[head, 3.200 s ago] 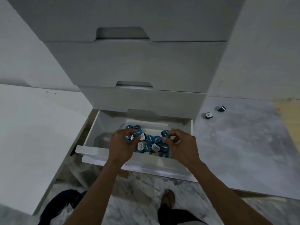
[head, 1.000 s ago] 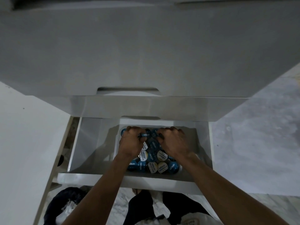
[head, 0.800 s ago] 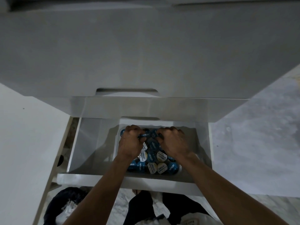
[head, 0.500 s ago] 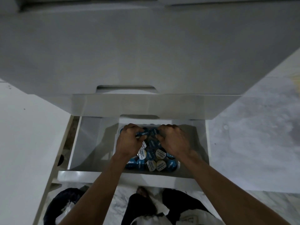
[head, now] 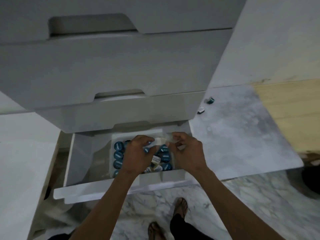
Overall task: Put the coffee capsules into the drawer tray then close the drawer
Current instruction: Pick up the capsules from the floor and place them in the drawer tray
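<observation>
Both hands, left hand and right hand, hover palm-down over coffee capsules in the drawer, fingers loosely curled, grasping nothing.

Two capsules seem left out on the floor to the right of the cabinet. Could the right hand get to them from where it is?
Probably yes. The two stray capsules lie on open floor beside the cabinet, with nothing between them and the right hand, which is now over the drawer; it would have to reach out and forward.

Both hands — left hand, right hand — have lifted off the blue foil-topped coffee capsules; two more capsules reappear on the floor.
</observation>
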{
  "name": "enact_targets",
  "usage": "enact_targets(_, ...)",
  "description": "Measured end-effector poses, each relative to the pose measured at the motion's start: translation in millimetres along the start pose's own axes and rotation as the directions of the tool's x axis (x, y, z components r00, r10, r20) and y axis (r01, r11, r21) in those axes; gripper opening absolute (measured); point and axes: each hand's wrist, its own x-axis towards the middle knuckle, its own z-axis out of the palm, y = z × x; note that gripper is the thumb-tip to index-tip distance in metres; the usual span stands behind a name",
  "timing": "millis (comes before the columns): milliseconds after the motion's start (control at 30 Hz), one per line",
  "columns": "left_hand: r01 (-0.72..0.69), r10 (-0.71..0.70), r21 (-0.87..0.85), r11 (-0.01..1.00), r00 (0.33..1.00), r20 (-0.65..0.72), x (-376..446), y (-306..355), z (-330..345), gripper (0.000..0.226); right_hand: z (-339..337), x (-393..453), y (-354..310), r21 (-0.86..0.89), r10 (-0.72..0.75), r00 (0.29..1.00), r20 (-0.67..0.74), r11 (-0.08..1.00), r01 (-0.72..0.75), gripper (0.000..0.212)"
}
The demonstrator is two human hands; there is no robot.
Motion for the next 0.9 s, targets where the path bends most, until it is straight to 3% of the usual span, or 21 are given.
enact_targets(200,-0.082,0.088,-0.12,0.989,0.995,0.041,-7,64,43,0.019,-67,-21,22,0.068,0.037,0.993,-0.113,0.997,-0.029,0.038)
enact_targets(433,-0.08,0.098,-0.16,0.984,0.989,0.107,28,148,119,0.02,-170,1,82,0.079,0.099,0.975,-0.201,0.993,-0.085,0.032)
enact_targets(700,0.11,-0.1,-0.106,0.988,0.991,0.09,78,191,231,0.021,-280,68,179,0.019,0.111,0.99,-0.092,0.994,-0.11,0.027)
enact_targets(900,0.252,-0.248,-0.064,0.966,0.967,0.058,95,197,263,0.023,-302,121,208,-0.006,0.107,0.994,-0.004,0.994,-0.107,0.025)
